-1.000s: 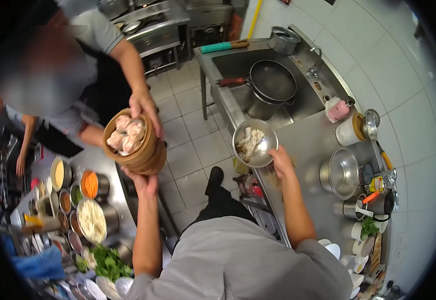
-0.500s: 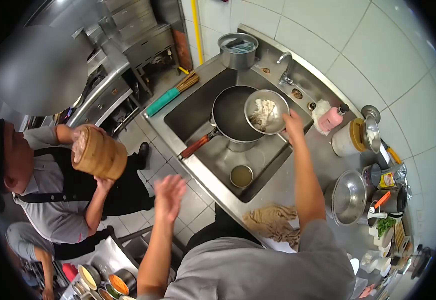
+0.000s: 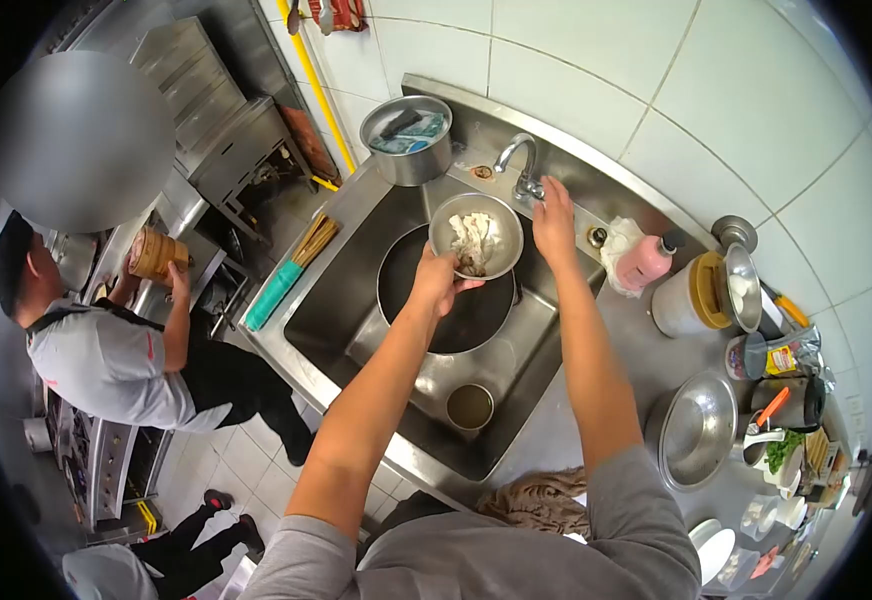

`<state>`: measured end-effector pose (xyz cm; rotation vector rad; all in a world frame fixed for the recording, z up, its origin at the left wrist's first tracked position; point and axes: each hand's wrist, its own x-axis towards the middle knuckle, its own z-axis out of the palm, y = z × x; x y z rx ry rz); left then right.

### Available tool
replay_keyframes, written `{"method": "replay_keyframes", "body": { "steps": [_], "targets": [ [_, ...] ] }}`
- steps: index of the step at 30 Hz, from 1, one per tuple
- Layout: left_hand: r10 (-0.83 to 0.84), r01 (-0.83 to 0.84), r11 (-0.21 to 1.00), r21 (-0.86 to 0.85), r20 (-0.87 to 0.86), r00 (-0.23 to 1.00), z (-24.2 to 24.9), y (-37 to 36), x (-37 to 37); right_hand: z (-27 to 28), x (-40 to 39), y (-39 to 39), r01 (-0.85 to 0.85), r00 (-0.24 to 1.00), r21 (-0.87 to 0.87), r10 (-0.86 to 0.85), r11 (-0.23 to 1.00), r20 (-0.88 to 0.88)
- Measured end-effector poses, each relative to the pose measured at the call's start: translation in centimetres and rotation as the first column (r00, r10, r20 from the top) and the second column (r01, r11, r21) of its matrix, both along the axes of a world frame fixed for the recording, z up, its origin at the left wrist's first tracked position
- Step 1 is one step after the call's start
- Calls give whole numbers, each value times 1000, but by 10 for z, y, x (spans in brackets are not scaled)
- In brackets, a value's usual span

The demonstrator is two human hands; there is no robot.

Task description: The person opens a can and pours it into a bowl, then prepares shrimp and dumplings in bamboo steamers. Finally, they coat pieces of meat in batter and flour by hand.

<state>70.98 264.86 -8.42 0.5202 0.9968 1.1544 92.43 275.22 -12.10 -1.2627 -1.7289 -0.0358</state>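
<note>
My left hand (image 3: 438,284) grips the lower left rim of a small metal bowl (image 3: 504,240). Whitish, partly brown pieces of food (image 3: 471,242) lie in the bowl. The bowl is above a dark wide pan (image 3: 406,290) in the sink (image 3: 356,350). Beside the curved faucet (image 3: 519,160), my right hand (image 3: 554,222) is raised near its base, fingers extended and holding nothing visible.
A metal pot (image 3: 411,160) stands at the sink's back left corner, with a teal-handled bundle of sticks (image 3: 291,272) on the left edge. Right are a pink bottle (image 3: 646,262) and metal basin (image 3: 698,430). A co-worker (image 3: 116,360) holds a bamboo steamer (image 3: 154,254).
The bowl has passed from my right hand to my left hand and moved left. My right hand has let go and is by the faucet. The co-worker with the steamer has moved farther away.
</note>
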Motion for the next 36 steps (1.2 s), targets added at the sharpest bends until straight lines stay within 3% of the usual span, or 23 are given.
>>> {"method": "replay_keyframes", "body": {
  "steps": [1,3,5,8,11,13,15,18,21,23,26,27,29,32,35,36],
  "targets": [
    [-8,8,1000,-5,-5,1000,-3,5,2,2,2,7,-9,996,57,4,998,85],
    [12,-12,1000,-18,-10,1000,-9,14,6,3,14,6,46,937,-473,126,880,326],
    [23,-23,1000,-11,-15,1000,-12,22,7,28,20,-4,223,862,-813,281,538,422],
    [54,-53,998,23,-34,998,-16,25,14,46,18,-14,85,996,-589,-79,804,37],
    [141,-134,985,105,-66,988,-16,24,35,30,-24,-20,-226,963,-553,101,802,-248],
    [212,-201,964,172,-47,976,-17,16,46,32,-57,-23,-89,993,-559,116,824,14],
    [187,-173,974,146,-89,978,-9,8,50,29,-83,-24,-66,998,-574,66,816,-22],
    [110,-108,991,73,-29,994,-17,5,35,11,-79,-2,-200,972,-615,235,763,-24],
    [60,-60,998,-23,-13,998,-21,4,26,27,-62,10,-290,919,-776,388,560,-63],
    [48,-46,998,-33,37,998,-20,5,30,22,-63,14,-269,932,-636,363,723,18],
    [81,-82,996,16,59,995,-18,2,45,33,-69,-1,-121,928,-721,336,682,161],
    [87,-89,995,39,66,994,-19,0,48,13,-76,-2,-73,923,-684,308,726,229],
    [46,-47,999,9,59,997,-17,-5,43,6,-80,-9,-126,947,-759,306,639,100],
    [9,-6,999,-48,51,999,-22,-6,33,4,-67,-5,-226,913,-727,401,648,74],
    [21,-14,997,-72,92,996,-29,2,29,8,-69,0,-285,944,-687,320,668,-81],
    [11,-4,998,-61,115,993,-32,5,27,-13,-70,11,-340,937,-590,315,732,-149]
  ]
}}
